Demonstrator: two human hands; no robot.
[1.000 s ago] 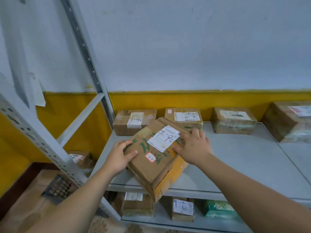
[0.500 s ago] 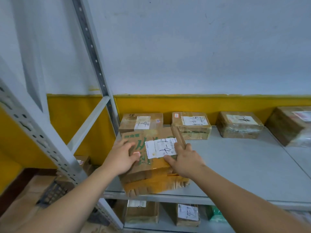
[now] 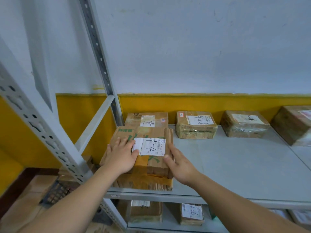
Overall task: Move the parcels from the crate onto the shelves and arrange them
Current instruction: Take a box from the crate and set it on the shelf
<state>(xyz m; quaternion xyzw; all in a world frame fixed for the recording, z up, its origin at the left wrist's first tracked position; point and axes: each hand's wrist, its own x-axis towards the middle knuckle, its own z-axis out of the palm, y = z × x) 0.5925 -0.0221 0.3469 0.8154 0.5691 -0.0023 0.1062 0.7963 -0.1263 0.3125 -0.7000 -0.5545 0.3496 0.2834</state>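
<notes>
A taped cardboard parcel (image 3: 151,167) with green print and a white label lies flat at the front left of the grey shelf (image 3: 235,165). My left hand (image 3: 122,155) rests flat on its top, fingers straight and reaching the label's edge. My right hand (image 3: 179,163) lies against the parcel's right side with fingers extended. Behind it, along the wall, stand three smaller labelled parcels: one directly behind (image 3: 146,119), one in the middle (image 3: 196,125) and one to the right (image 3: 244,124).
A larger box (image 3: 293,125) sits at the shelf's far right. The lower shelf holds more parcels (image 3: 191,214). Perforated metal uprights (image 3: 99,52) and a diagonal brace frame the left side. A dark crate (image 3: 57,193) stands on the floor at lower left.
The parcel went from tilted over the shelf's front edge to lying flat on the shelf, squared with the row behind. My hands moved from gripping it to resting on its top and side.
</notes>
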